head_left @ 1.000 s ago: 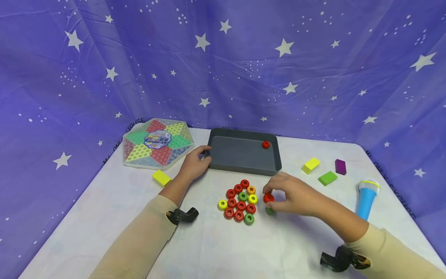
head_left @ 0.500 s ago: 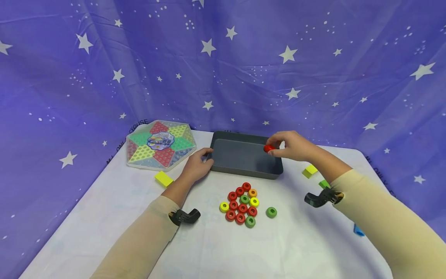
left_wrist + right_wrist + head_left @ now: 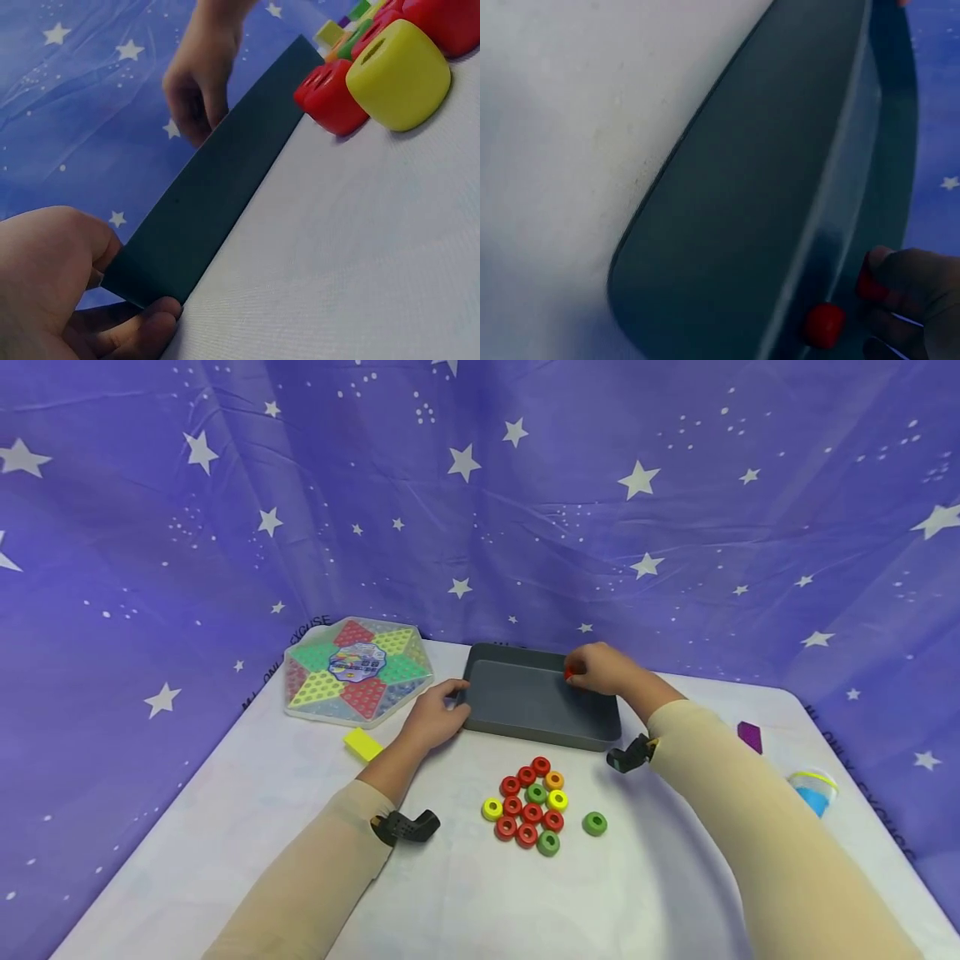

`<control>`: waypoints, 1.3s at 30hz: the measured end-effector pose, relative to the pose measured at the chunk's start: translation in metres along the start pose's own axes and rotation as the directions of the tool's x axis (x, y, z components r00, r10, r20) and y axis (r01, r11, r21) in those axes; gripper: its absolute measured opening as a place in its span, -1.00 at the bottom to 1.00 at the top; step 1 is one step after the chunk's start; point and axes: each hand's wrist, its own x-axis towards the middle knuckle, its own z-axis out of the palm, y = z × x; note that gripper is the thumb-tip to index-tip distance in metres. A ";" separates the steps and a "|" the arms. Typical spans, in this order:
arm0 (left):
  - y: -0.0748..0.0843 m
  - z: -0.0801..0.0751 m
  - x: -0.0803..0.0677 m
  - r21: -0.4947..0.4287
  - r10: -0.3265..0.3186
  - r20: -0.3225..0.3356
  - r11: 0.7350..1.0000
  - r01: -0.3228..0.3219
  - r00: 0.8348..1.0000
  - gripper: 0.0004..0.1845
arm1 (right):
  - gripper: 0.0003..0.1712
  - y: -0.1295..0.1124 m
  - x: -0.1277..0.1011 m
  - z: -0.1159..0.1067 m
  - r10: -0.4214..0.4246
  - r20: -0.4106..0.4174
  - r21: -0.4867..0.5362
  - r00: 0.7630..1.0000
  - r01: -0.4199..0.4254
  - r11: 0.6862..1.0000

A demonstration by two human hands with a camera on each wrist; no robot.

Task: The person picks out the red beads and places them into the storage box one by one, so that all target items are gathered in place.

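A dark grey rectangular tray lies at the back of the table. My left hand holds its left end, with fingers and thumb around the wall in the left wrist view. Over the tray's right part, my right hand pinches a red bead, low inside the walls. Beside it in the right wrist view, a second red bead rests in the tray; in the head view the right hand hides it. In front lies a cluster of holed beads, with red, yellow, orange and green ones.
One green bead lies apart, right of the cluster. A hexagonal star-patterned game board and a yellow block are at left. At right are a purple block and a blue toy microphone, partly behind the right sleeve.
My right hand has carried the red bead from beside the cluster up into the tray, then slightly left inside it. My left hand keeps its hold on the tray's end.
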 end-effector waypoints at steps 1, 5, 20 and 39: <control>0.000 0.000 0.000 -0.007 -0.002 0.004 1.000 0.002 1.000 -0.49 | -0.76 0.001 0.002 0.002 0.001 0.003 -0.013 1.000 -0.001 1.000; 0.000 0.001 0.001 -0.038 -0.009 0.021 0.999 0.010 1.000 -0.47 | -0.84 0.003 0.008 0.008 0.002 0.014 -0.057 1.000 -0.001 0.998; -0.001 0.002 0.000 -0.090 -0.026 0.051 0.995 0.030 0.998 -0.45 | -0.67 0.004 -0.008 0.012 -0.067 -0.085 -0.049 0.994 0.063 0.997; 0.000 -0.003 0.005 -0.065 -0.011 0.068 0.998 0.016 0.998 -0.42 | -0.65 -0.114 -0.155 0.034 -0.243 0.101 0.078 0.965 0.236 0.969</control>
